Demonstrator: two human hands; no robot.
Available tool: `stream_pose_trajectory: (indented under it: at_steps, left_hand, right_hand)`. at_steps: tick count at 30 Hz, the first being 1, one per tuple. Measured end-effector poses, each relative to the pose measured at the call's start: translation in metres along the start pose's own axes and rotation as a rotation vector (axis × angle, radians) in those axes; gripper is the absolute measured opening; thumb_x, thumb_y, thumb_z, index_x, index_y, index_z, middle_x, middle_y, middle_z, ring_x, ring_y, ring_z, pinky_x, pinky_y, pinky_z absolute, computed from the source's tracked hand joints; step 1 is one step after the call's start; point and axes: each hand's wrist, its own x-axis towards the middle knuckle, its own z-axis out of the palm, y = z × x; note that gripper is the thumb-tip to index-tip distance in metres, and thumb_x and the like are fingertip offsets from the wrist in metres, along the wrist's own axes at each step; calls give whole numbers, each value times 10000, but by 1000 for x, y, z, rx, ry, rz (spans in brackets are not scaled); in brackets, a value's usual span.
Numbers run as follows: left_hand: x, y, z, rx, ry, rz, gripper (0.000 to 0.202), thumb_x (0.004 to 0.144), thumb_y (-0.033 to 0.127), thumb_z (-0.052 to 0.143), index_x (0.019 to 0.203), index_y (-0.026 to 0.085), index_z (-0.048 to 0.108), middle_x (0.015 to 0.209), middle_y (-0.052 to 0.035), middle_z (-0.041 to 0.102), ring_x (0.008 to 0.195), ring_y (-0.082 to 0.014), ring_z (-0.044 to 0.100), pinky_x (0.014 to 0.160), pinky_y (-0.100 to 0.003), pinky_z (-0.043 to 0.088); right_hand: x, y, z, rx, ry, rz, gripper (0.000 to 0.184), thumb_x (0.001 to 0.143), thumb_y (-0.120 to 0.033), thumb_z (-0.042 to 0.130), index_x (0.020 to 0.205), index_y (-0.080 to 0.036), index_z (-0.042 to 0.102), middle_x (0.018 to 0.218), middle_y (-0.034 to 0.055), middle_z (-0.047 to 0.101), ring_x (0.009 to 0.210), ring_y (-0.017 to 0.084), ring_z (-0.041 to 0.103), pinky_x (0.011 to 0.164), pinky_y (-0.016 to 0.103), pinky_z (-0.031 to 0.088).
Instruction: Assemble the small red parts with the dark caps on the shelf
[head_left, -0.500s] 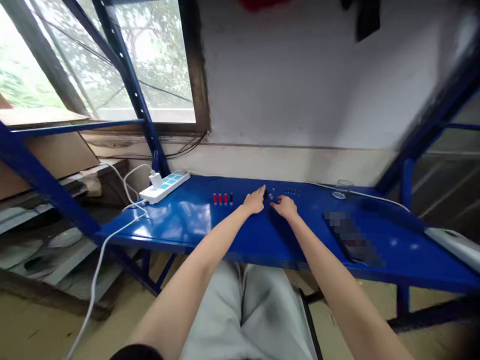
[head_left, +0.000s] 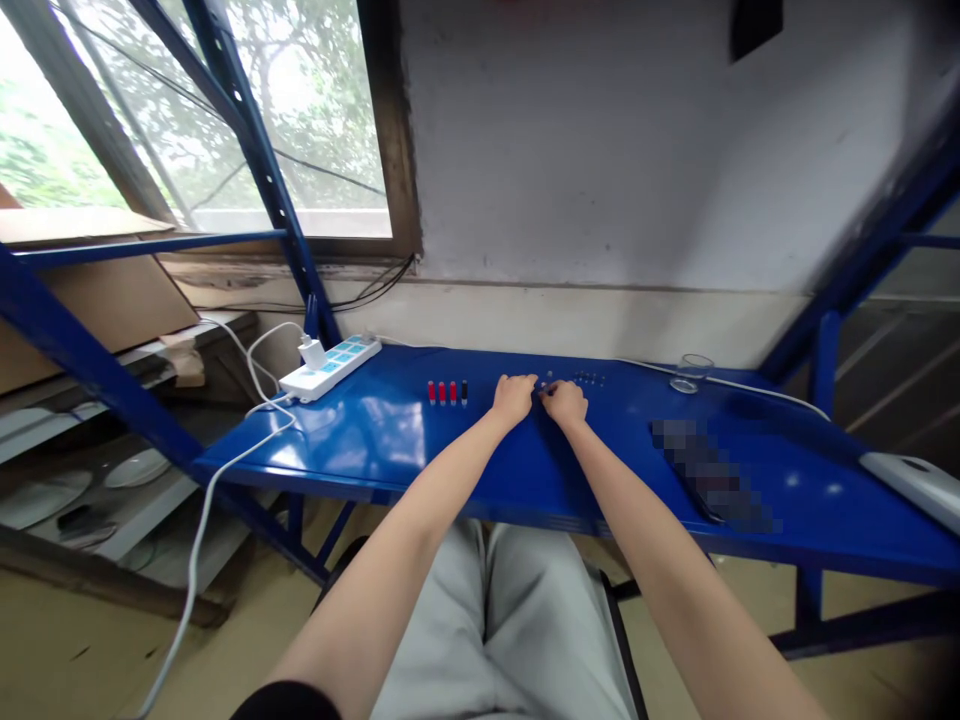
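Note:
Both my arms reach out over a glossy blue metal table (head_left: 390, 430). My left hand (head_left: 513, 396) and my right hand (head_left: 564, 400) rest close together at the table's middle, fingers curled in and pinched toward each other around something tiny that I cannot make out. Just left of my left hand stands a short row of small red and black pieces (head_left: 447, 392). Beyond my right hand lies a cluster of tiny dark parts (head_left: 588, 379).
A white power strip (head_left: 330, 368) with a plugged charger and white cable sits at the table's back left. A small clear glass (head_left: 691, 372) and a thin cable lie at the back right. A blurred dark flat object (head_left: 712, 475) lies right. Blue shelf posts flank the table.
My left hand's fingers have curled in from being stretched out, and both hands have drawn closer together. The view has shifted slightly.

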Motion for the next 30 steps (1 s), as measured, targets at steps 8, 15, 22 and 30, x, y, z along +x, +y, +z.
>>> stream_pose_trajectory:
  at_steps: [8, 15, 22, 30]
  left_hand:
    - [-14, -4, -6, -198, 130, -175, 247, 841, 194, 462, 1019, 180, 633, 955, -115, 682, 911, -242, 628, 800, -348, 454]
    - [-45, -4, -6, -574, 331, -328, 166, 793, 223, 548, 922, 184, 645, 851, -74, 689, 785, -171, 642, 749, -287, 492]
    - [-67, -4, -10, -677, 434, -301, 128, 775, 209, 561, 894, 177, 594, 815, -56, 679, 736, -145, 644, 725, -266, 497]
    - [-71, -5, -12, -700, 433, -249, 103, 806, 203, 522, 892, 179, 574, 828, -57, 685, 768, -145, 651, 749, -266, 492]
  right_hand:
    - [2, -1, 7, 25, 80, 21, 224, 783, -307, 528, 899, -185, 675, 992, 122, 634, 975, 244, 550, 787, 360, 411]
    - [-3, -4, 6, 21, 81, 49, 222, 805, -282, 482, 888, -195, 668, 960, 112, 642, 971, 243, 552, 784, 365, 394]
    - [-43, -13, -9, -126, 39, -181, 183, 814, -236, 469, 857, -175, 637, 920, 106, 650, 926, 221, 559, 782, 344, 345]
    - [-66, -10, -14, -201, 94, -278, 167, 830, -237, 451, 854, -178, 605, 957, 92, 615, 905, 210, 531, 757, 336, 312]
